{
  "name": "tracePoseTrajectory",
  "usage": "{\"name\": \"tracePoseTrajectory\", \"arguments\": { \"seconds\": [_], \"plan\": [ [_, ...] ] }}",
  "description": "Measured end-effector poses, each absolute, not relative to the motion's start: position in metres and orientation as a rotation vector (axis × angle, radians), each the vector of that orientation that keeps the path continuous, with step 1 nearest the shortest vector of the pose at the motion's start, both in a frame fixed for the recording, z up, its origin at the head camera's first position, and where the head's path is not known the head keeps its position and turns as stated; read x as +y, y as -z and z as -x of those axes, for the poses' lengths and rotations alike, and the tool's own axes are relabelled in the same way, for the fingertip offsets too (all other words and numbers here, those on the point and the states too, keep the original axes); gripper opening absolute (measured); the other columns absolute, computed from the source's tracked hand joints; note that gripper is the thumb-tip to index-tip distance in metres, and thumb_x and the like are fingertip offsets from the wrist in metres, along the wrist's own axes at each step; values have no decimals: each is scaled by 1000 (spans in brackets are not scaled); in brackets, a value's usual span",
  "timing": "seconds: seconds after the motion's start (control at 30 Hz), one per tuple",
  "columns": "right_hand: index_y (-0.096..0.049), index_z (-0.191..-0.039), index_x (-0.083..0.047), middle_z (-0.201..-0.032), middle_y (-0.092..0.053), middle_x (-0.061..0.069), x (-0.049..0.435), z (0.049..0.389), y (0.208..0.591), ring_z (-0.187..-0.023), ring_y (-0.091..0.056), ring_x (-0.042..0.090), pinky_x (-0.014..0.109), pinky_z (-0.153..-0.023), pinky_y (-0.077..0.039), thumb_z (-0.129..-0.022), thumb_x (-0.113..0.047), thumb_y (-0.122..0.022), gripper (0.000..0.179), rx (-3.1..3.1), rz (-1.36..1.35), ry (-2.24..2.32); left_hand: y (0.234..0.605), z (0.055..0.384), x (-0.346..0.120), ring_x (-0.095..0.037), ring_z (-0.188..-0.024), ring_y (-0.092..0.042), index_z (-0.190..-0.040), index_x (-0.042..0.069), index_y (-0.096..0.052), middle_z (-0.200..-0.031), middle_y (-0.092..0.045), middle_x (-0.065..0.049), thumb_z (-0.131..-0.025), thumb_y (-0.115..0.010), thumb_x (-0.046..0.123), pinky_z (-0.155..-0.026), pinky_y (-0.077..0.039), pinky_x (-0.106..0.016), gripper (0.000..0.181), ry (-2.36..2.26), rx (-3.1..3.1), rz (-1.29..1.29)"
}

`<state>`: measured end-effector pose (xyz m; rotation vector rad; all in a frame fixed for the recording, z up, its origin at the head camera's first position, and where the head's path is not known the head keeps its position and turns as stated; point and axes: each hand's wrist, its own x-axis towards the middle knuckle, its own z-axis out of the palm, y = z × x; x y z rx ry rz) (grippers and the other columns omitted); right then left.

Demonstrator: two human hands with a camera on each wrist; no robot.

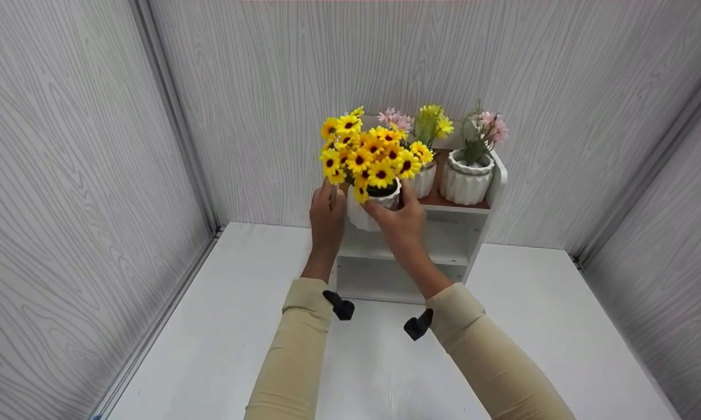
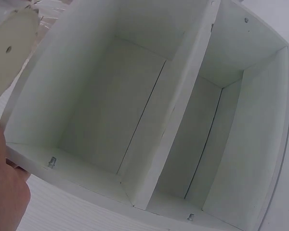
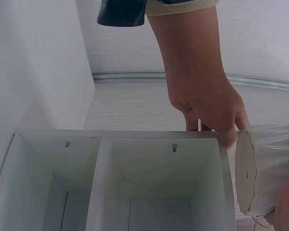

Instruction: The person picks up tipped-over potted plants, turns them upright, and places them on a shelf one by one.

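Observation:
My right hand (image 1: 405, 224) grips a white ribbed flower pot (image 1: 362, 217) with yellow, dark-centred flowers (image 1: 365, 160). The pot is in front of the top board of a small white shelf unit (image 1: 405, 286). In the right wrist view, the pot's pale underside (image 3: 245, 173) and clear wrapping show, with part of the right hand at the edge. My left hand (image 1: 328, 221) holds the unit's left side panel near its top corner. Its thumb lies over the front edge and its other fingers are on the outer side, partly hidden.
On the unit's brown top stand a white pot with pink flowers (image 1: 468, 178) and another with yellow flowers (image 1: 423, 179). Pink blooms (image 1: 396, 119) show behind the held flowers. The unit stands on a white table (image 1: 239, 280) against a grey wood-grain wall (image 1: 257, 116).

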<state>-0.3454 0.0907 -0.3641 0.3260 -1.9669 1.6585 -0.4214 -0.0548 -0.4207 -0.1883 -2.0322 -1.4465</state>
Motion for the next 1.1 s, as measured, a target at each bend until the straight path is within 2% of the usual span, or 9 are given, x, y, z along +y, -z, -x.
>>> {"name": "tracePoseTrajectory", "arguments": {
  "seconds": [0.07, 0.13, 0.2, 0.23, 0.37, 0.5, 0.8, 0.97, 1.1],
  "plan": [
    [-57, -139, -20, -117, -68, 4, 89, 350, 361, -93, -64, 16, 30, -77, -54, -80, -33, -87, 68, -1960, -334, -1644, 422, 421, -55, -18, -78, -40, -142, 12, -53, -90, -44, -6, -108, -43, 34, -72, -36, -32, 42, 1413, -2034, 214],
    [-57, -140, -20, -118, -67, 4, 87, 354, 359, -94, -64, 16, 31, -78, -54, -80, -34, -87, 69, -1956, -332, -1638, 423, 419, -55, -18, -79, -40, -155, 17, -42, -91, -46, -6, -108, -45, 35, -74, -35, -33, 50, 1414, -2033, 225],
    [-56, -141, -20, -124, -66, 4, 86, 359, 358, -101, -65, 16, 33, -82, -55, -80, -33, -87, 70, -1947, -331, -1652, 424, 418, -55, -17, -80, -39, -158, 18, -35, -93, -47, -6, -108, -46, 36, -75, -35, -33, 54, 1416, -2040, 231],
    [-56, -141, -19, -127, -65, 3, 85, 361, 358, -107, -65, 16, 34, -85, -55, -80, -32, -87, 69, -1942, -331, -1665, 424, 417, -55, -17, -80, -38, -159, 18, -34, -93, -46, -6, -108, -46, 36, -75, -34, -33, 55, 1415, -2042, 232],
    [-54, -142, -17, -132, -61, 4, 83, 370, 359, -114, -63, 17, 36, -89, -55, -81, -29, -86, 69, -1942, -335, -1667, 425, 417, -55, -21, -80, -39, -159, 13, -33, -94, -47, -11, -107, -50, 28, -75, -35, -34, 56, 1383, -2015, 267],
    [-55, -141, -15, -130, -60, 5, 81, 376, 360, -107, -62, 19, 37, -86, -54, -82, -27, -85, 67, -1929, -327, -1641, 424, 416, -55, -24, -83, -43, -158, 9, -33, -100, -51, -15, -107, -51, 22, -77, -39, -34, 56, 1351, -1999, 298],
    [-52, -141, -16, -132, -57, 4, 77, 382, 358, -115, -61, 18, 37, -93, -53, -83, -33, -85, 69, -1941, -323, -1675, 419, 418, -59, -28, -92, -51, -158, 14, -36, -111, -57, -17, -108, -49, 23, -82, -45, -42, 53, 1329, -2045, 281],
    [-50, -143, -18, -133, -56, 4, 76, 384, 356, -112, -62, 16, 35, -89, -54, -82, -37, -84, 73, -1957, -308, -1717, 417, 417, -60, -29, -112, -56, -159, 16, -32, -130, -57, -16, -108, -47, 24, -96, -48, -44, 54, 1351, -2088, 266],
    [-49, -144, -19, -132, -57, 5, 75, 386, 355, -109, -63, 17, 34, -84, -55, -83, -40, -83, 73, -1964, -316, -1717, 417, 416, -59, -29, -129, -52, -160, 13, -29, -140, -53, -16, -108, -48, 20, -108, -43, -44, 55, 1357, -2103, 275]
  ]
}}
